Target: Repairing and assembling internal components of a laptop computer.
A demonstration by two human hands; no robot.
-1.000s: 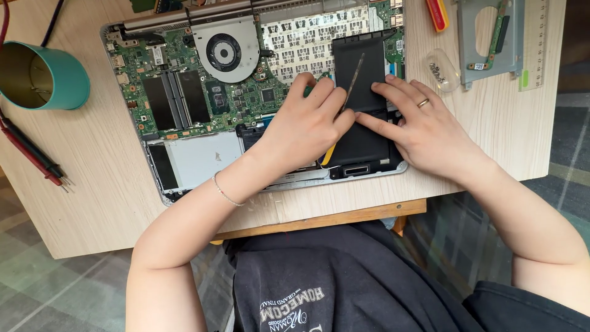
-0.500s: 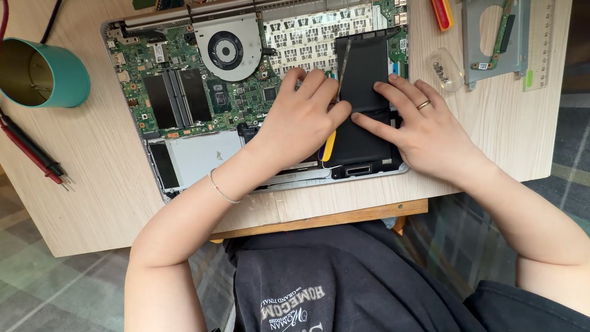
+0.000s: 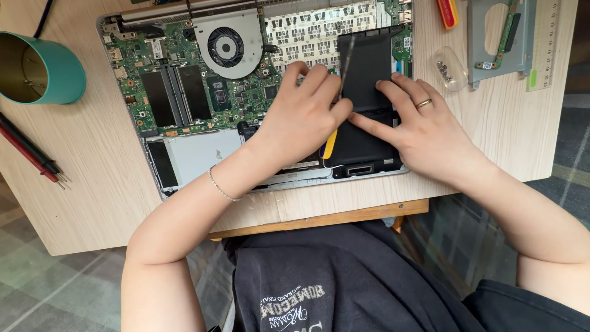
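An opened laptop (image 3: 184, 157) lies base-up on the wooden table (image 3: 104, 203), showing its green circuit board (image 3: 184, 74) and round fan (image 3: 226, 46). A black battery (image 3: 369, 67) fills its right side. My left hand (image 3: 301, 120) is closed around a yellow-handled tool (image 3: 329, 144), whose thin shaft runs up along the battery's left edge. My right hand (image 3: 421, 129), with a ring, lies flat on the battery, index finger pointing left at my left hand.
A teal cup (image 3: 40, 67) stands at the left, with red and black probes (image 3: 27, 154) below it. At the upper right lie a metal drive bracket (image 3: 498, 40), a small clear bag of screws (image 3: 447, 69), a ruler (image 3: 544, 43) and a red-yellow tool (image 3: 447, 12).
Both hands have shifted slightly up along the battery's left edge. The tool's shaft now stands more upright beside the battery.
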